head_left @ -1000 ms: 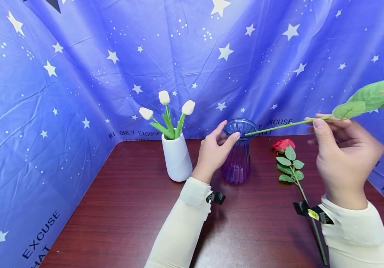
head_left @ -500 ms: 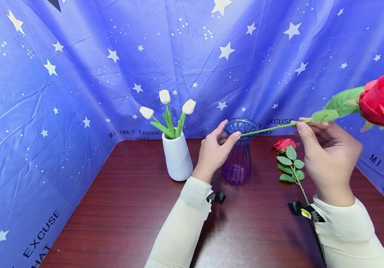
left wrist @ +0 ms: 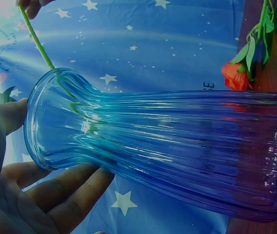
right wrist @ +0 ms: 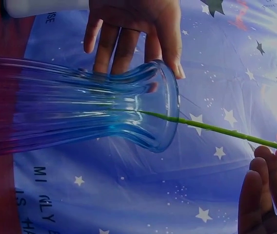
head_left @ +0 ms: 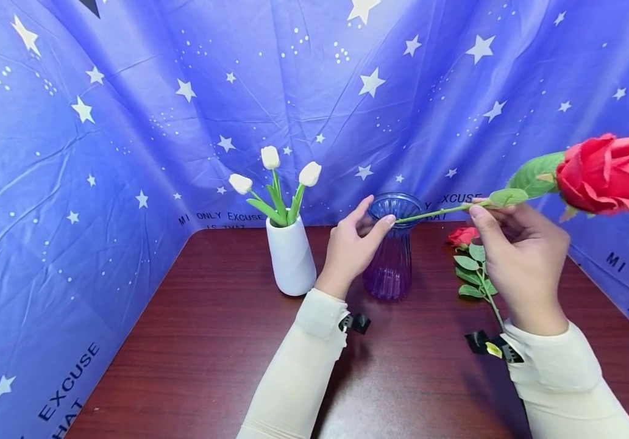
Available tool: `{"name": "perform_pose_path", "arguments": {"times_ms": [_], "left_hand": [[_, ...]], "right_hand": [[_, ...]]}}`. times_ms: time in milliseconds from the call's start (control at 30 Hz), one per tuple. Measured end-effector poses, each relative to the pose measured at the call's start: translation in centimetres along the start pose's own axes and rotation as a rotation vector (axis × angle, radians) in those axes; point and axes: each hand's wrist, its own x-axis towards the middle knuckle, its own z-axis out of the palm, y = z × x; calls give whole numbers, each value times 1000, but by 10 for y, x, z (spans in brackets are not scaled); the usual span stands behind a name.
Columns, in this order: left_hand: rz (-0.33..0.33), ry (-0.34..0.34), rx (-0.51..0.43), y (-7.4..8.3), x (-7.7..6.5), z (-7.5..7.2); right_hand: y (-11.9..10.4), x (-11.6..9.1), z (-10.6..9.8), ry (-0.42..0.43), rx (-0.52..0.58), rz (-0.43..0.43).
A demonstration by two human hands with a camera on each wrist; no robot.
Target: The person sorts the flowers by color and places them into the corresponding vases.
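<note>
A ribbed glass vase [head_left: 388, 268], blue at the flared mouth and purple below, stands upright on the table. My left hand [head_left: 350, 247] holds its rim, thumb on the near side and fingers along the neck in the left wrist view. Between thumb and fingers, my right hand [head_left: 534, 262] pinches the green stem of a red rose [head_left: 605, 174] just below its leaves. The rose slants, its bloom out to the right. In the right wrist view the lower stem [right wrist: 153, 114] passes through the mouth into the vase's neck.
Left of the glass vase stands a white vase [head_left: 291, 259] with three white tulips [head_left: 269, 157]. A second red rose [head_left: 462, 236] lies on the dark wooden table [head_left: 210, 353], partly hidden by the right arm. A blue starry curtain [head_left: 292, 91] surrounds the table.
My right hand has moved left toward the vase, bringing the rose with it, so the whole bloom shows and more stem is inside the mouth. The left hand stays on the rim.
</note>
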Motion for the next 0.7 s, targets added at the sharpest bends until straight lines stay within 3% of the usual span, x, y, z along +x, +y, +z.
{"name": "perform_pose_path", "arguments": {"times_ms": [200, 533, 700], "left_hand": [[1, -10, 1, -1, 1, 0], [-1, -11, -3, -1, 0, 0], [3, -10, -1, -1, 1, 1]], "right_hand": [[2, -2, 1, -4, -141, 64], [2, -4, 5, -1, -222, 63], [14, -2, 4, 9, -200, 67]]}}
